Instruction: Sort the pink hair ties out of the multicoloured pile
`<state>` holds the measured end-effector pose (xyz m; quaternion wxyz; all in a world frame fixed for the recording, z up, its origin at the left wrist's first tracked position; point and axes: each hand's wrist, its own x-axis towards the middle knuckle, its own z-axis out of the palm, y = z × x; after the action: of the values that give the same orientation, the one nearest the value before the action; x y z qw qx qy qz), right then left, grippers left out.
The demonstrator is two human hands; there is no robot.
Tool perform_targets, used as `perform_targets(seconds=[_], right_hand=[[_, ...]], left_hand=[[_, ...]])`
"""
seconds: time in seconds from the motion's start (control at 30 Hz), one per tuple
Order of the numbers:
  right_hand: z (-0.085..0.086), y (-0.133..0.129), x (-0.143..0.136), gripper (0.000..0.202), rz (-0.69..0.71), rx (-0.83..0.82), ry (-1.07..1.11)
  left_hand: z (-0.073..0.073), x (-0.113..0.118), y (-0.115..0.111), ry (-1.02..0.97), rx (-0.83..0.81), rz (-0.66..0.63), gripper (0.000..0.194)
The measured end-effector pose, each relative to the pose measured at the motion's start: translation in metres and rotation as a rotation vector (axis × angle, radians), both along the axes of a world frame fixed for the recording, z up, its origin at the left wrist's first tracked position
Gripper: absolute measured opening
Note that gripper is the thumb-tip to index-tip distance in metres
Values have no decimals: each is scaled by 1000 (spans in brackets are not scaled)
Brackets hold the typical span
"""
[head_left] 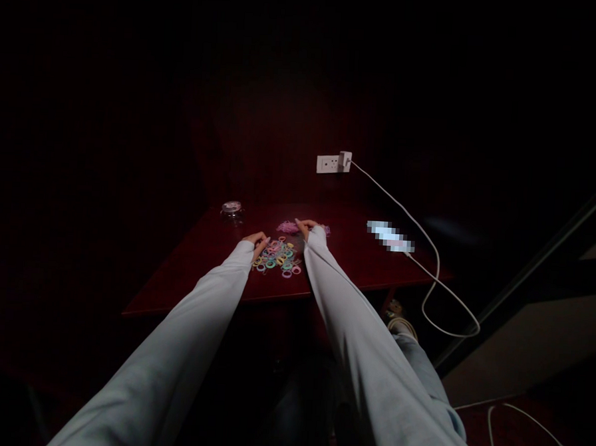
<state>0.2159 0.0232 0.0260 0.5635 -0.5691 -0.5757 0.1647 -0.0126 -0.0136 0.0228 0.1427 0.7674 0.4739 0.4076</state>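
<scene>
A pile of small pastel hair ties (279,256) in pink, yellow, mint and lilac lies near the front of the dark red table. At the pile's upper left edge is my left hand (257,241), its fingers loosely bent and apart, with nothing visible in them. My right hand (308,228) reaches over the table just beyond the pile, index finger and thumb apart. Beside its fingertips is a heap of pink and purple bands (288,228), partly behind the hand. More of these bands show to the right of the hand. Both forearms are in pale grey sleeves.
A clear lidded jar (232,210) stands at the table's back left. On the right lies a phone (390,236), its screen blurred out. Its white cable (418,222) runs to a charger in the wall socket (328,164) and loops past the table's edge (214,303).
</scene>
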Motion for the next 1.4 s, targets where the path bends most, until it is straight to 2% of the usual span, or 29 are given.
perform_targets(seconds=[0.07, 0.13, 0.33, 0.47, 0.67, 0.87, 0.97, 1.1, 1.23, 1.4], right_hand=[[4, -7, 12, 47, -150, -108, 30], [7, -13, 25, 44, -266, -141, 21], [13, -13, 49, 37, -457, -163, -84], [16, -9, 54, 36, -494, -223, -164], [15, -3, 59, 30, -451, -313, -265], [10, 0, 62, 34, -432, -225, -171], [12, -3, 61, 38, -367, -221, -139], [13, -7, 51, 30, -103, -158, -131], [7, -8, 24, 27, 153, -97, -134], [3, -14, -18, 25, 325, -59, -128]], left_hand=[[0, 1, 2, -2, 0, 3, 36], [2, 2, 4, -6, 2, 12, 37], [7, 3, 1, 27, 29, 10, 31], [5, 4, 1, 62, 56, 13, 30], [1, 0, 9, 116, 59, -86, 32], [-3, 0, 9, 93, 95, -53, 34], [-2, -1, 9, 95, 89, -57, 33], [0, -5, 11, 98, 73, -56, 32], [1, -7, 11, 93, 81, -39, 33], [1, -3, 9, 84, 104, 2, 32]])
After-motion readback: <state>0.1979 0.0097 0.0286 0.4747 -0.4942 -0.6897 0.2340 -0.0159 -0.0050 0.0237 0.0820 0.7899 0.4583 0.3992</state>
